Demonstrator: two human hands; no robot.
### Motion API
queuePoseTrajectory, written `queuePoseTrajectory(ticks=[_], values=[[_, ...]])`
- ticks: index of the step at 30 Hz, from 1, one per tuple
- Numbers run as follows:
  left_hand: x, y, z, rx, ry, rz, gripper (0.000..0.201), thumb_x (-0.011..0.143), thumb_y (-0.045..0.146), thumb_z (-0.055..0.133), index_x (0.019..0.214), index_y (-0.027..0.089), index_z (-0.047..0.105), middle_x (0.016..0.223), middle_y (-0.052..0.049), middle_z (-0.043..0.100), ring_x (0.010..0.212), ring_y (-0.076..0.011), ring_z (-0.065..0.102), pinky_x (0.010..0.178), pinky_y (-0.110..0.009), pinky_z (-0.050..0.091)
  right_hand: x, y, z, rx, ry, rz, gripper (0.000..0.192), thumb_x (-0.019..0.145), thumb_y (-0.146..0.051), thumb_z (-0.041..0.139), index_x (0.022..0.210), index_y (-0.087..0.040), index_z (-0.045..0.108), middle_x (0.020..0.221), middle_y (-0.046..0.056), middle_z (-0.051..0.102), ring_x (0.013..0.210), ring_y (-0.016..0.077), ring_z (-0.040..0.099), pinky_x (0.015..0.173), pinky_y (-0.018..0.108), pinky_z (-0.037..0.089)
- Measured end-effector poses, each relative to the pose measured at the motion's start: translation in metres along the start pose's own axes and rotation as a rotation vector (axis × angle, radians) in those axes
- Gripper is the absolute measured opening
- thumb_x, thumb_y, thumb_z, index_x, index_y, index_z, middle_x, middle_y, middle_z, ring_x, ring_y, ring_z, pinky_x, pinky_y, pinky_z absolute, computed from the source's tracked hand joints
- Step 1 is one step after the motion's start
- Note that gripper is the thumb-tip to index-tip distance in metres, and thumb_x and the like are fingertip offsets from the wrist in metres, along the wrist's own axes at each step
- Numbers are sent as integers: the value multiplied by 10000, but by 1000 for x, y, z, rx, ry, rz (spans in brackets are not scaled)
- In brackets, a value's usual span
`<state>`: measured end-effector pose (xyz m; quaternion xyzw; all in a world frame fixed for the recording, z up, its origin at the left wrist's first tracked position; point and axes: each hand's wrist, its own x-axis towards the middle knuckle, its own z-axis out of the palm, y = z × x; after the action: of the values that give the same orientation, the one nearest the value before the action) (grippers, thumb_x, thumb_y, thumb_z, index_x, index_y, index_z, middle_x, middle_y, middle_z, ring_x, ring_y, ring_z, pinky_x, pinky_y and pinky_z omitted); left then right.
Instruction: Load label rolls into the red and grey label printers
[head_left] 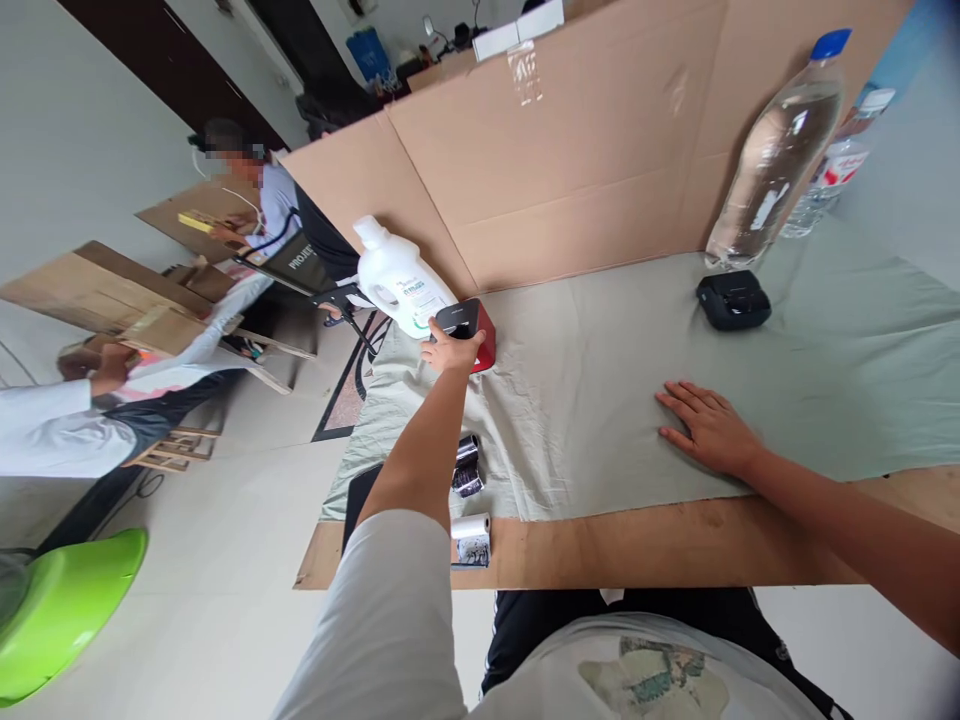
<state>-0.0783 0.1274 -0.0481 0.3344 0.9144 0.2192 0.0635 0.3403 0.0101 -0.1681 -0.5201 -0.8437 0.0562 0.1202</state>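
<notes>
Closest to the camera, at the near edge of the counter (pixel 675 545), lies a white paper roll (pixel 471 538), with two dark, shiny rolls (pixel 466 466) just beyond it on the grey-green cloth (pixel 600 400). All three are untouched, partly hidden behind the left forearm.

Far out on the left, the left hand (pixel 450 352) reaches to a small black-and-red box-like device (pixel 471 330); the fingers curl over its near top edge, so the grip is closed on it, though whether it is lifted or only steadied on the cloth cannot be told. Touching or just behind it stands a white detergent bottle (pixel 397 280).

The right hand (pixel 705 425) lies flat on the cloth, fingers spread apart, holding nothing. Far on the right sits a small black device (pixel 733 298), well apart from both hands, with a large clear water bottle (pixel 780 150) right behind it against the cardboard wall (pixel 585 150).

Judging by this, the work looks barely begun: only the red device is in hand.

Other people work off to the left.
</notes>
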Motion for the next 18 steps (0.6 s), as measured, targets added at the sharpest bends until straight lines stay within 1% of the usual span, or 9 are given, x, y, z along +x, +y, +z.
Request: queuePoseTrajectory(ticks=[2,5,7,9,10,12,14,16,18], values=[[-24,-5,-7,-34,17,100,1098,677,577,775,1545,257,185,1435,-195,410,1367,-403,389,1108,-530,327,1,0,-1,29,1,10,642,923,-583,383,1430,-219,531,1542,121,461,1452,329,382,1175,538,314],[-72,-19,-19,-151,9,340,1103,660,538,803,1531,232,198,1412,-183,447,1371,-385,395,1138,-529,295,12,-10,-6,190,-9,104,673,906,-644,389,1412,-227,540,1502,136,506,1435,363,397,1163,583,319],[-110,-29,-26,-260,-9,511,1143,609,513,842,1518,210,220,1415,-180,454,1371,-376,395,1158,-514,283,26,-27,-11,432,21,195,710,903,-695,363,1428,-238,506,1489,140,514,1416,354,426,1160,568,342],[-150,-37,-30,-356,-43,638,1167,570,498,865,1509,201,238,1427,-178,448,1369,-367,396,1167,-499,288,43,-51,-17,740,120,270,724,904,-735,331,1443,-269,461,1518,116,480,1413,308,438,1165,514,367],[-172,-40,-30,-393,-67,674,1173,560,495,870,1507,203,243,1430,-176,444,1369,-365,396,1164,-498,300,51,-63,-20,881,188,300,726,897,-759,324,1429,-285,462,1516,101,480,1407,291,445,1162,495,378],[-215,-46,-29,-436,-115,694,1182,541,494,880,1505,217,253,1425,-169,438,1372,-367,394,1152,-511,325,63,-87,-23,1088,324,347,716,882,-798,302,1314,-282,548,1416,88,568,1343,282,502,1153,496,388],[-256,-54,-24,-440,-134,651,1175,544,510,882,1503,233,263,1430,-170,412,1385,-376,377,1145,-540,329,68,-102,-23,1210,425,387,699,867,-824,297,1084,-256,641,1210,77,676,1215,290,574,1123,516,408],[-290,-65,-18,-432,-120,608,1131,599,529,857,1508,232,252,1454,-188,359,1407,-387,344,1137,-571,327,66,-109,-22,1327,411,418,668,849,-830,351,880,-232,648,1001,61,715,1065,287,616,1066,523,448],[-313,-77,-12,-421,-96,636,1016,711,527,788,1512,209,249,1472,-216,321,1425,-390,314,1131,-589,326,60,-108,-21,1488,294,419,638,831,-815,436,798,-209,635,859,50,712,945,274,631,997,514,491]])
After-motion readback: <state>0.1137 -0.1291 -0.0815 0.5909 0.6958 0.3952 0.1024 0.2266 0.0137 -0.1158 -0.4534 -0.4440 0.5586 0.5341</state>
